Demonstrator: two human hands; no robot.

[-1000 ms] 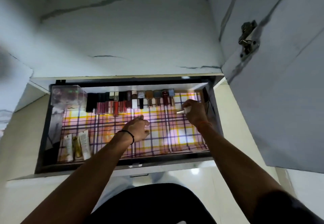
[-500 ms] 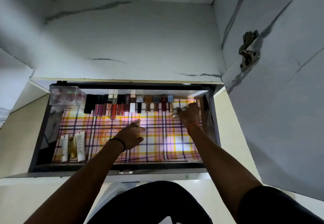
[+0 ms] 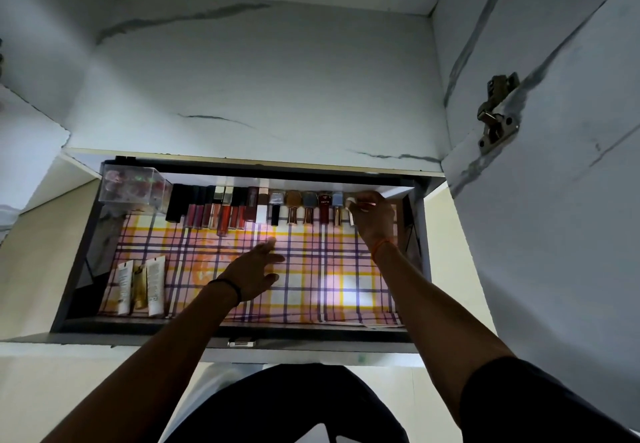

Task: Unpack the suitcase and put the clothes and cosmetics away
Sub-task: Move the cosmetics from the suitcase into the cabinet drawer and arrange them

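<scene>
Head cam, drawer w/ cosmetics row, right hand pinching small bottle, left hand relaxed, empty.

Almost nothing could be read. The dark red nail polish bottle in the row at the back of the open drawer carried a short pale word on its cap, but the letters were too small and blurred to make out. The three cream and gold squeeze tubes lying at the front left of the checked drawer liner bore dark lines of print, likewise too fine to read. The other bottles and lip gloss tubes in the row showed no lettering that could be told
</scene>
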